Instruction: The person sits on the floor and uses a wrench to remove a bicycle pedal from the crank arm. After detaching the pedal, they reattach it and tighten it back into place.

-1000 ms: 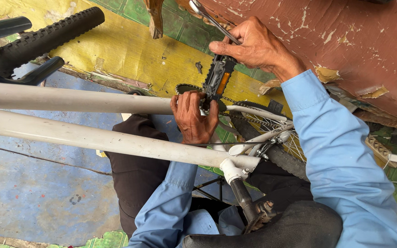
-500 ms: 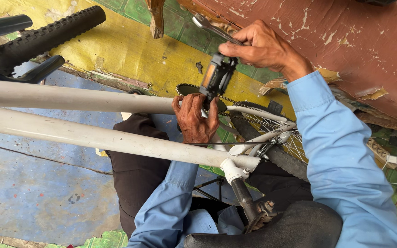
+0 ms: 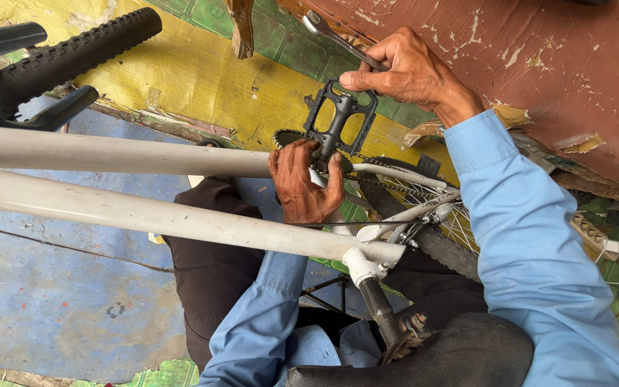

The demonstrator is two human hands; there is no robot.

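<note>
Both hands grip: right hand (image 3: 413, 75) atop pedal (image 3: 341, 118), apparently holding wrench (image 3: 334, 36).

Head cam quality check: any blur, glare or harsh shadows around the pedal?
Head view: soft, even daylight, no hard shadows; pedal, left hand and right hand are sharp; faint sheen on the wrench, no real glare; frame tubes bow slightly from wide-angle distortion.

pale grey metal bicycle frame tubes (image 3: 109, 154), black plastic pedal (image 3: 342, 118), light blue shirt sleeves (image 3: 531, 251), peeling reddish-brown painted board (image 3: 539, 50), yellow floor patch (image 3: 202, 79).
</note>
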